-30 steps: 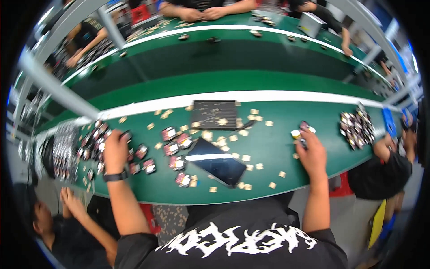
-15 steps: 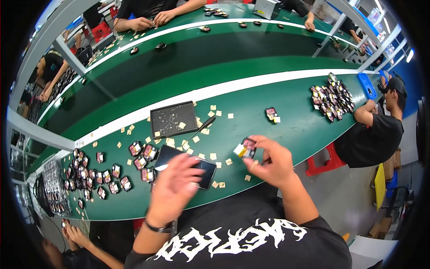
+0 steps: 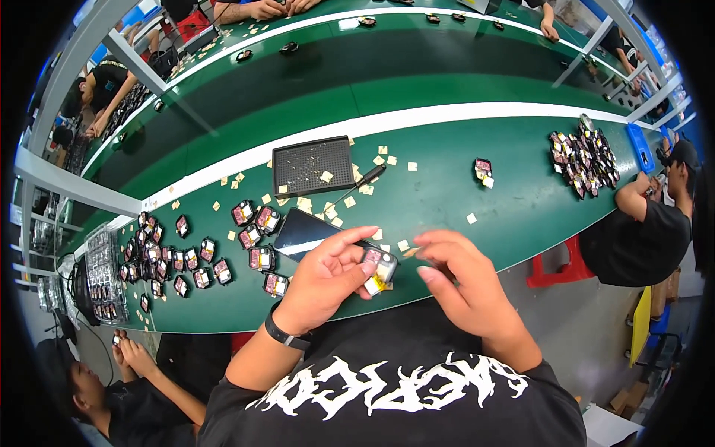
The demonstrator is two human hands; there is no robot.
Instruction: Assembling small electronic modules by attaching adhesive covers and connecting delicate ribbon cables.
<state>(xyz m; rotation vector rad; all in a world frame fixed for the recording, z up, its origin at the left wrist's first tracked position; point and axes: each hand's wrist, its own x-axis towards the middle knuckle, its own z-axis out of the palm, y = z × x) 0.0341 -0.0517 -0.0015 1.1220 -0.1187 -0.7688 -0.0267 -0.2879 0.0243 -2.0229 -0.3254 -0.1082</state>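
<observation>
My left hand (image 3: 328, 279) is closed around a small black electronic module (image 3: 383, 262) with a clear, pinkish face and a white-and-yellow label. Its thumb presses on the near side of the module, above the table's front edge. To the right of it, my right hand (image 3: 469, 287) has thumb and index finger apart. A small cream piece (image 3: 411, 252) shows at its index fingertip; whether it touches the finger I cannot tell. Behind my left hand lies a dark flat phone-like slab (image 3: 302, 232), partly covered by the hand.
A black perforated tray (image 3: 313, 167) and a black-handled screwdriver (image 3: 370, 177) lie beyond, among scattered cream squares. Similar modules cluster at left (image 3: 156, 253); a single module (image 3: 483, 170) and a module heap (image 3: 585, 158) lie right. Co-workers sit both sides; a red stool (image 3: 558, 264) stands right.
The module has passed from my right hand into my left, which has closed on it. My right hand has opened its fingers. The whole view has shifted slightly.
</observation>
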